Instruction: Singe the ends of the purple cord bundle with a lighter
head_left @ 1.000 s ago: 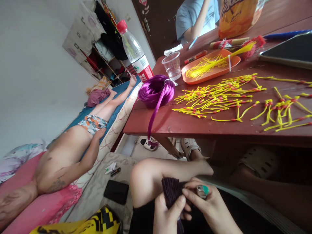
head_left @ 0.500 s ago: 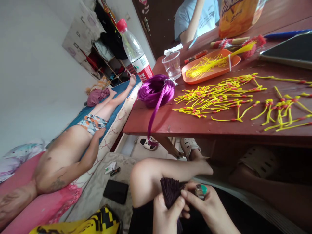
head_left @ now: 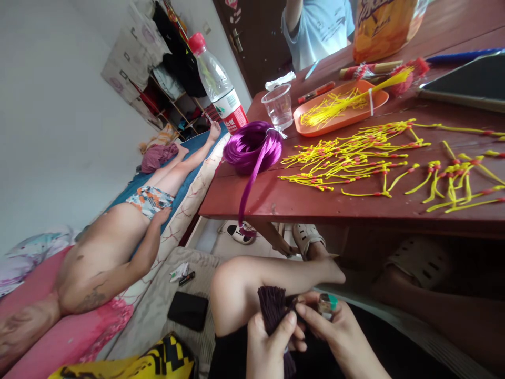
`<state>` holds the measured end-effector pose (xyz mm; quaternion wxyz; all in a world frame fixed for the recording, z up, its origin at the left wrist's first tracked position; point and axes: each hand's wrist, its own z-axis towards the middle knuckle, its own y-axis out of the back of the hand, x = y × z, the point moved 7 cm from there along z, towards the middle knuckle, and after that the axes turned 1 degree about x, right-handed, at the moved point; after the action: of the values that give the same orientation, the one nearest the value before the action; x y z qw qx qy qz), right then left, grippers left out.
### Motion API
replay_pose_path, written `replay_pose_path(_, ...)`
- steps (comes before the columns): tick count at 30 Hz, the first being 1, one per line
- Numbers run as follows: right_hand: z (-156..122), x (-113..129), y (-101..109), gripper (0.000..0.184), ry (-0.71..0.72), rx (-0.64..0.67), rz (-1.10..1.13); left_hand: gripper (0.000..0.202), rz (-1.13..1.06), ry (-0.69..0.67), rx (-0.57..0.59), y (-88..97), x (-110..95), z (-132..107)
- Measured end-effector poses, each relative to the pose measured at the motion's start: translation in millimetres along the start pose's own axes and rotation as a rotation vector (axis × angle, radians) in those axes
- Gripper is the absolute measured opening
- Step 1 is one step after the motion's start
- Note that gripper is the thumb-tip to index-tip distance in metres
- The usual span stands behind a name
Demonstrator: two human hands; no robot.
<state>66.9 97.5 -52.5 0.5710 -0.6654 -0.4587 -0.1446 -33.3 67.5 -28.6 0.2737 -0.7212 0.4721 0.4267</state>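
My left hand is closed round a bundle of dark purple cords, whose cut ends fan out above my fingers. Close on its right, my right hand has its thumb and forefinger pinched at the side of the bundle, on what looks like a dark strand. In the curled fingers of that hand also sits a small clear object with a teal end; its kind is not plain. Both hands are above my lap, below the table edge.
On the red table are a purple cord coil, knotted yellow cords, an orange tray, a plastic cup and a bottle. One person lies on a bed at left; another is across the table.
My right fingertips have shifted slightly right, away from the bundle, and the bundle has turned a little. The person across the table has raised an arm.
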Motion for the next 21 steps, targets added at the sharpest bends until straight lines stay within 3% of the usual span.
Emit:
replay_pose_path(11, 1, -4, 18, 0.032, 0.057, -0.101, -0.065, 0.025, -0.020, 0.042, -0.010, 4.7, 0, 2)
replay_pose_path(16, -2, -15, 29, 0.046, -0.092, -0.188, -0.257, 0.026, -0.019, 0.012, -0.047, 7.5, -1, 2)
replay_pose_path(21, -1, -10, 19, 0.046, -0.083, -0.076, -0.379, 0.024, 0.000, 0.004, -0.046, 7.6, 0, 3)
